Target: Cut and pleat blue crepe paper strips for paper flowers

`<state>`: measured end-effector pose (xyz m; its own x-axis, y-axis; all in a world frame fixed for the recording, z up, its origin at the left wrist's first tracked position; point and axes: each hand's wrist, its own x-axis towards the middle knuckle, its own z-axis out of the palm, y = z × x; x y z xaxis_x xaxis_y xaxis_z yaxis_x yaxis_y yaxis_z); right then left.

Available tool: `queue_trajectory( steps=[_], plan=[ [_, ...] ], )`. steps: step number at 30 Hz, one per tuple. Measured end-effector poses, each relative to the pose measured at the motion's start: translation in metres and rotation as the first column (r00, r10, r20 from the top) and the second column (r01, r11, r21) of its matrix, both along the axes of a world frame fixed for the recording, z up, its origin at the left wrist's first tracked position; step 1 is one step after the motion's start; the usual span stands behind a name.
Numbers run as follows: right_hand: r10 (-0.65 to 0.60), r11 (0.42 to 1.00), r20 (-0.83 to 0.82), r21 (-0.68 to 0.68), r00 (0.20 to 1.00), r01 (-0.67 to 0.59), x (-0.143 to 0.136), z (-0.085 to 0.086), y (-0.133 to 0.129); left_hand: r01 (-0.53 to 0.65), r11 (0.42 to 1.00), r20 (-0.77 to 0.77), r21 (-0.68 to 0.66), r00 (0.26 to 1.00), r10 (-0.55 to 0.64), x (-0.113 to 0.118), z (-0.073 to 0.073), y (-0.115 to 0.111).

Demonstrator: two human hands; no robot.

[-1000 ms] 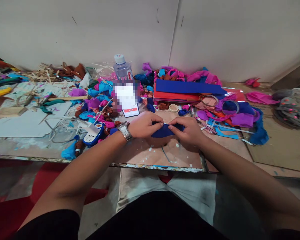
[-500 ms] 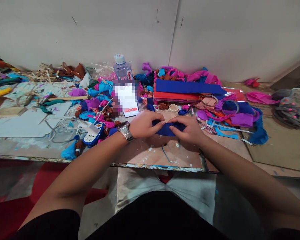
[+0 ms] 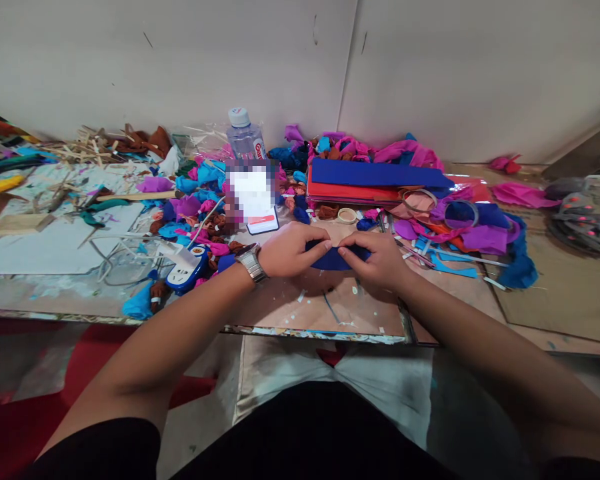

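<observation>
A small dark blue piece of crepe paper or thin cloth (image 3: 333, 259) is stretched between my hands, just above the front part of the table. My left hand (image 3: 295, 248) pinches its left side between thumb and fingers. On the right side, my right hand (image 3: 373, 260) grips it in the same way, thumb on top. The two thumbs nearly meet over the upper edge. My curled fingers hide the ends of the piece. Behind the hands lie a round pale ring (image 3: 347, 215) and a phone (image 3: 263, 222) with its screen lit.
A stack of blue and red sheets (image 3: 380, 175) lies at the back. Coloured scraps (image 3: 485, 233) and clear rings spread to the right. A bottle (image 3: 245, 137) stands by the wall. Left are a power strip (image 3: 185, 270), green-handled pliers (image 3: 97, 215) and wood sticks (image 3: 97, 147).
Both hands keep their hold on the blue piece in nearly the same place. The upper edge between the thumbs looks slightly lower and flatter.
</observation>
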<state>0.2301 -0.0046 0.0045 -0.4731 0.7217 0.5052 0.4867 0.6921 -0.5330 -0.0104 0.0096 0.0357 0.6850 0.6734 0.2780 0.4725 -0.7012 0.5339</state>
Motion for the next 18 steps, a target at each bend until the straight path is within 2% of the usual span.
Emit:
queue_trajectory(
  steps=[8, 18],
  plan=[
    [0.020, 0.999, 0.054, 0.031, 0.998, -0.022, -0.0022, 0.0027, -0.0026, 0.018, 0.997, 0.022, -0.071, 1.000, -0.016, 0.0014, -0.0014, -0.0013],
    [0.005, 1.000, 0.037, 0.024, 0.999, -0.006, -0.0010, 0.0017, -0.0015, -0.003, 0.999, 0.017, -0.048, 1.000, 0.004, 0.0005, -0.0004, -0.0024]
  ],
)
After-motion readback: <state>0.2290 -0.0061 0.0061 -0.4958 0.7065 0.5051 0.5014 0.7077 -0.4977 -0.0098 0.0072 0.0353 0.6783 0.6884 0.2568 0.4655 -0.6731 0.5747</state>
